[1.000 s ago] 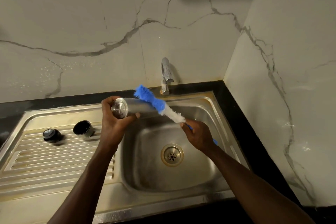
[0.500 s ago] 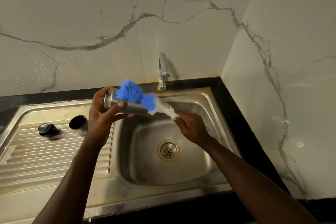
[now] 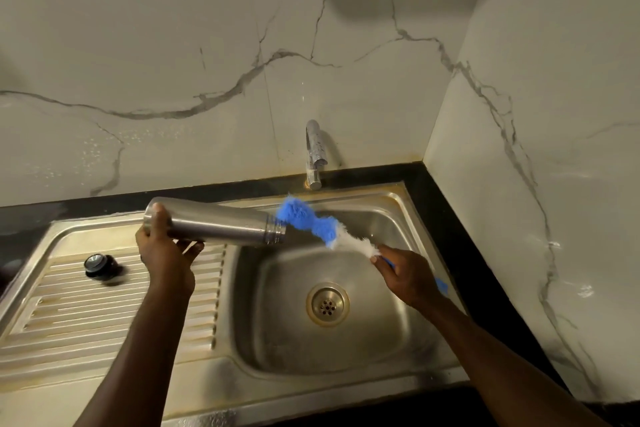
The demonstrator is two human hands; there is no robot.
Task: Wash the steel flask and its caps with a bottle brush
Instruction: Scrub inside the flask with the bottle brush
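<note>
The steel flask (image 3: 221,224) lies almost level in the air over the seam between the sink's ribbed drainboard (image 3: 86,315) and its basin (image 3: 398,322), threaded mouth pointing right. The left hand (image 3: 166,250) grips its base end. The bottle brush (image 3: 322,229) has its blue tip at the mouth; the right hand (image 3: 407,276) holds the handle. One dark cap (image 3: 100,265) sits near the drainboard's back left corner.

No sleeves are seen anywhere, both forearms are left bare up to the frame edge. Nothing is worn on the left hand (image 3: 166,253) or right hand (image 3: 408,276), and fingernails are kept short.
</note>
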